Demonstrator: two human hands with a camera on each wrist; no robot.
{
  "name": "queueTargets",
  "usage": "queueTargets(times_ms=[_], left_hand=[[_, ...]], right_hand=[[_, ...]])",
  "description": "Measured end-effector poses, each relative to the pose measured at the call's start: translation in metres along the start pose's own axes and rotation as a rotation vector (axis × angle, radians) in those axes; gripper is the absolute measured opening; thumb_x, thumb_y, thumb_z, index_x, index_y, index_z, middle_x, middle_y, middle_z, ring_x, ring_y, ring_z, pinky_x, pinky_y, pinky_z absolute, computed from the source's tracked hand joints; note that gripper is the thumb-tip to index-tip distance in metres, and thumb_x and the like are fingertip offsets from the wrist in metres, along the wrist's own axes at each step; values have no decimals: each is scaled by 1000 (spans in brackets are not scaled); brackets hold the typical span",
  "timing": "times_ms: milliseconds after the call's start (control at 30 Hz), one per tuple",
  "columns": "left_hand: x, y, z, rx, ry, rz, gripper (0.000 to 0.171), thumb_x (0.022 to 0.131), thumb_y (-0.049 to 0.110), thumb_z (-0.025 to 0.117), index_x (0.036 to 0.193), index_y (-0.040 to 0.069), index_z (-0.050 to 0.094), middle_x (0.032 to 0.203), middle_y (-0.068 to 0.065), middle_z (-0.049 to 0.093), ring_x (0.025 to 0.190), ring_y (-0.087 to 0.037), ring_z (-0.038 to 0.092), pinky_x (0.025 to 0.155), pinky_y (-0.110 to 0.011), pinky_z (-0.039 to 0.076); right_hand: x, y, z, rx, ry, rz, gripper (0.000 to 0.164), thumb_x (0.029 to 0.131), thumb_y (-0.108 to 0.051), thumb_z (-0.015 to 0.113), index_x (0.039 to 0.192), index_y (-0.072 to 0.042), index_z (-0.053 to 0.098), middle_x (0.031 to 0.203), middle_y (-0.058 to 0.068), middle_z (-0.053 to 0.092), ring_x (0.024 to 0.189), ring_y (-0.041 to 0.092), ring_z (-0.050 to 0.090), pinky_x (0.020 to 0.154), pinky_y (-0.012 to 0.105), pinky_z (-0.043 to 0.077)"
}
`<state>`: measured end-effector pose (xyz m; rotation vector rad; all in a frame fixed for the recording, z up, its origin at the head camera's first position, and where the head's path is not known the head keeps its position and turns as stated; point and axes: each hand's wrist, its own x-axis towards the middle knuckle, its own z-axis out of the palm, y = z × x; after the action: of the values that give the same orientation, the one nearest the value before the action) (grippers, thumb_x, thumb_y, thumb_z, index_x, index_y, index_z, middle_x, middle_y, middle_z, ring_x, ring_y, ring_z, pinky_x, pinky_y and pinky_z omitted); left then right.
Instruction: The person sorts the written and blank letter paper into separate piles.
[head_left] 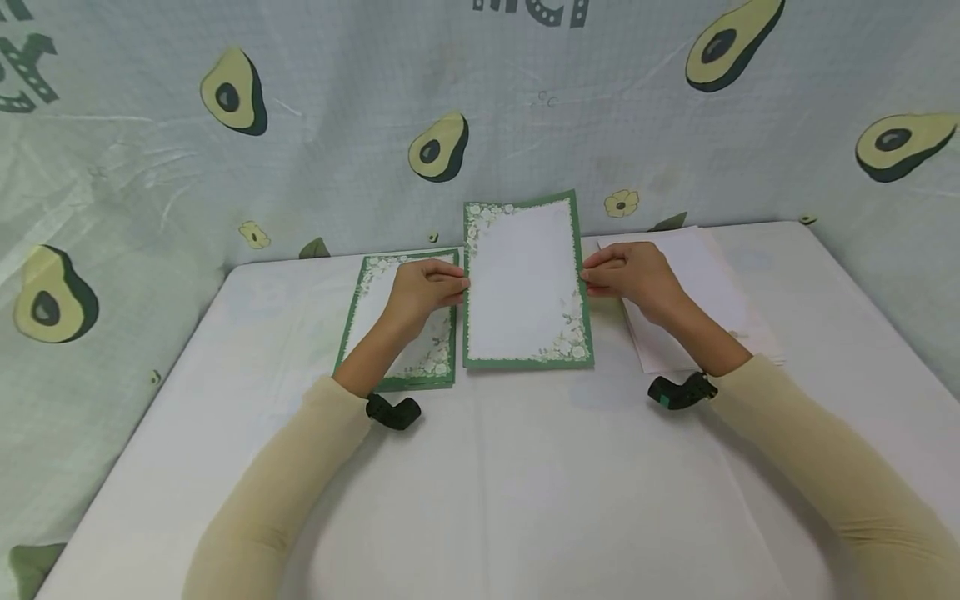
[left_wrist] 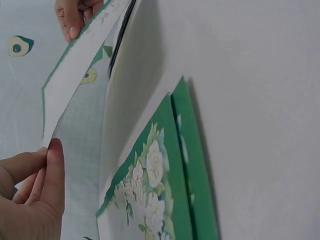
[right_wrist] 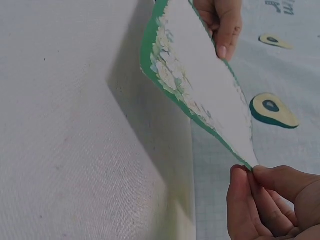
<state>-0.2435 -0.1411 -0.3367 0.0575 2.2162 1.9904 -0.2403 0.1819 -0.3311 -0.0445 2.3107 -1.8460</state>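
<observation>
A sheet of paper (head_left: 523, 283) with a green border and white flowers in its corners is held upright over the white table. My left hand (head_left: 429, 292) pinches its left edge between thumb and fingers. On the opposite edge, my right hand (head_left: 633, 275) pinches the sheet the same way. The right wrist view shows the sheet (right_wrist: 200, 75) bowing slightly, its shadow on the tabletop. Beneath my left hand lie several matching green-bordered sheets (left_wrist: 185, 165), edges a little out of line. Under my right forearm is a stack of pale sheets (head_left: 663, 337).
The table (head_left: 525, 483) is covered in white cloth, its back edge meeting a hanging sheet printed with avocados (head_left: 442, 146). Black wrist cameras (head_left: 393, 412) sit on both wrists, close over the tabletop.
</observation>
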Motion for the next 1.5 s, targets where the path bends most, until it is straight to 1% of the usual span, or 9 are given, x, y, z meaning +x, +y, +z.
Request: queueTargets(times_ms=[133, 300, 433, 567, 667, 867, 1033, 1167, 1500], left_hand=[[-1, 0, -2, -12, -2, 3, 17, 97, 0, 67, 112, -9, 67, 93, -6, 74, 86, -13, 73, 83, -28, 63], [-1, 2, -5, -27, 8, 20, 20, 96, 0, 69, 113, -10, 67, 93, -5, 74, 87, -14, 73, 83, -27, 63], [-2, 6, -7, -38, 28, 42, 20, 95, -1, 70, 113, -10, 67, 92, -4, 74, 87, -13, 73, 81, -26, 63], [-4, 8, -10, -63, 21, 49, 20, 95, -2, 69, 113, -10, 67, 92, -3, 74, 88, -13, 73, 81, -26, 63], [-7, 8, -12, -76, 18, 54, 20, 95, -3, 69, 113, -11, 66, 92, -3, 74, 89, -13, 73, 82, -27, 63], [-11, 6, -15, -74, 23, 47, 20, 96, -2, 68, 114, -10, 65, 92, -2, 74, 90, -14, 73, 85, -28, 62], [-11, 6, -18, -75, 42, 48, 20, 95, -2, 69, 114, -10, 66, 91, -2, 74, 90, -15, 73, 84, -28, 63], [-10, 5, -20, -74, 48, 46, 22, 95, -1, 69, 115, -10, 66, 91, -2, 73, 90, -14, 73, 84, -28, 63], [-10, 5, -24, -69, 63, 54, 24, 96, -1, 69, 117, -10, 66, 91, -2, 73, 88, -12, 73, 82, -26, 63]], right_hand=[[-1, 1, 1, 47, -6, -21, 28, 95, -4, 72, 117, 12, 63, 90, 2, 76, 77, 12, 74, 80, 30, 64], [-1, 2, 4, 83, -5, -38, 26, 95, -2, 71, 116, 12, 64, 90, 3, 76, 77, 12, 75, 82, 32, 64], [-1, 2, 6, 138, -21, -67, 25, 94, 1, 71, 114, 14, 63, 89, 4, 75, 77, 13, 75, 79, 29, 64], [1, 2, 9, 158, -46, -85, 27, 94, 2, 70, 115, 15, 61, 90, 3, 74, 79, 12, 74, 77, 25, 63], [2, 3, 11, 185, -69, -81, 30, 95, 2, 69, 118, 17, 59, 91, 2, 73, 81, 11, 73, 80, 25, 63], [2, 2, 14, 242, -60, -58, 34, 95, 2, 69, 124, 14, 57, 92, 2, 75, 84, 12, 74, 83, 28, 63], [3, 0, 16, 261, -59, -61, 32, 96, 1, 69, 124, 14, 59, 94, 3, 75, 85, 13, 74, 84, 28, 63], [5, -1, 19, 238, -38, -69, 28, 95, 1, 69, 120, 12, 62, 93, 4, 75, 83, 13, 74, 83, 29, 63], [7, -2, 25, 248, -44, -70, 26, 96, 3, 68, 119, 13, 62, 94, 5, 74, 84, 14, 74, 82, 27, 63]])
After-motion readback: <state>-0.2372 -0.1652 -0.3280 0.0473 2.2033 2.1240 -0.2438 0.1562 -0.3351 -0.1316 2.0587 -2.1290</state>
